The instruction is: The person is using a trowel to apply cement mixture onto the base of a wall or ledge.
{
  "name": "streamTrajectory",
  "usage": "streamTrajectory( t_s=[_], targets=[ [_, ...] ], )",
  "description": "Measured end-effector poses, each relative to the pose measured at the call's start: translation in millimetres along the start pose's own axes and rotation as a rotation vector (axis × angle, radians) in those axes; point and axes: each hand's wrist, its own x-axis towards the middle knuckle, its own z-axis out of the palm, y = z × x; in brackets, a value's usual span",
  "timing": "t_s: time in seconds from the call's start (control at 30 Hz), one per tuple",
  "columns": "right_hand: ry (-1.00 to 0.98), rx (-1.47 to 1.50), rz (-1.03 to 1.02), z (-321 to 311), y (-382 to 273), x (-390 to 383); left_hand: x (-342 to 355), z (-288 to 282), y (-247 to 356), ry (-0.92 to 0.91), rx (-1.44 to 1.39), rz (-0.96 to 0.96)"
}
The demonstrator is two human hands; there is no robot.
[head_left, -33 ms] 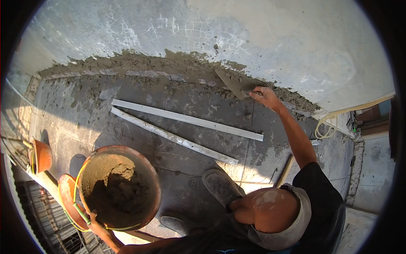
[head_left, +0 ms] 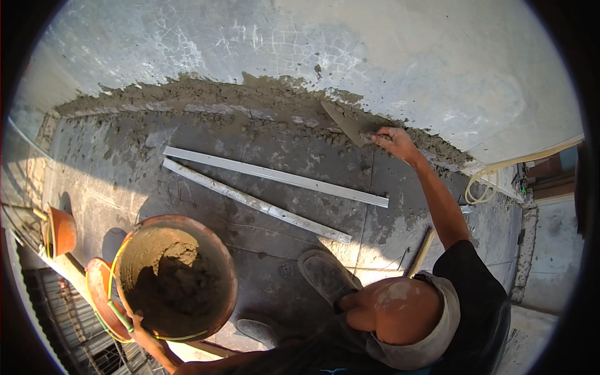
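Starting closest in: the left hand (head_left: 142, 335) is curled over the near rim of the mortar pan (head_left: 177, 278), fingers wrapped and closed on the edge. The pan is a round orange-brown bowl sitting just left of the worn shoe (head_left: 326, 275), and it's holding a fair lump of wet grey mortar. I'd guess that's heavy and sloshy, so the rim is the sensible place to grab it, ideally with both hands if it has to be lifted. The rim is probably gritty rather than slippery. There's a second, empty-looking pan (head_left: 100, 294) tucked against its left side, touching or nearly so.

Beyond the pan, two long metal straightedges (head_left: 275, 178) lie flat on the grey floor, well apart from either hand. They look stiff and light.

Farthest from the pan, up at the base of the wall (head_left: 387, 56), the right hand (head_left: 395, 142) is clamped around the handle of a trowel (head_left: 347, 125), arm stretched out fully. The blade is pressed into the mortar band (head_left: 250, 103) running along the foot of the wall. The trowel is stiff steel, light enough for one hand, and the handle is where it's held. I can't see the individual fingers well, but the grip reads as fully closed. The fresh mortar there looks soft and crumbly, with loose bits scattered on the floor on the pan's side of the band.
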Motion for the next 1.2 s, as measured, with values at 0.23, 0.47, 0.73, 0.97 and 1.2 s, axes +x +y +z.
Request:
streamTrajectory(
  t_s=[0.23, 0.47, 0.73, 0.97, 1.2],
  targets=[
    [0.08, -0.035, 0.026, -46, 7, -39, 0, 2, -1, -0.063, -0.035, -0.036],
    [0.243, -0.439, -0.179, -40, -44, -97, 11, -16, -11, -0.009, -0.002, -0.056],
    [-0.826, 0.441, 0.023, -3, -73, -108, 7, -3, -9, 0.015, -0.011, -0.05],
    [0.047, 0.613, -0.255, -116, -94, -80, -3, -13, -8, -0.106, 0.062, 0.009],
    [-0.306, -0.168, 0.053, -22, -171, -103, -53, 39, 51, -0.117, 0.171, -0.02]
  ],
)
